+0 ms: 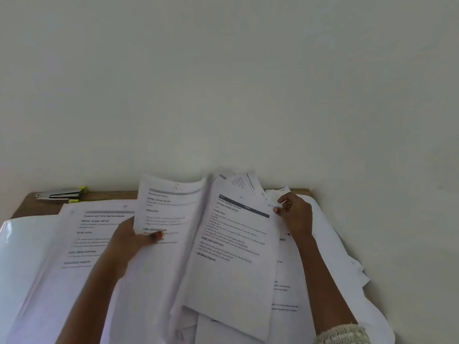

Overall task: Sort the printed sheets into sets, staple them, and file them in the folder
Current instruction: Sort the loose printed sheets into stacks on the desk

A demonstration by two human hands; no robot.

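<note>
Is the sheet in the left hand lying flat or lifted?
Lifted. The left hand pinches the sheet at its lower edge, its top corner curling above the pile.

Plain off-white wall (223, 83) fills the whole upper part of the view, unmarked, slightly shadowed toward the corners. Brown wooden tabletop (37, 207) butts against the wall; only small bare patches show, one at the far left and a thin strip along the far edge toward the right. Two yellow highlighter markers (74, 201) at far left on the tabletop, only their yellow tips clearly visible, one tip near the wall, the other a little nearer. Knitted light-coloured sleeve cuff (342, 333) at the bottom right edge, partly cut off by the frame.
</note>
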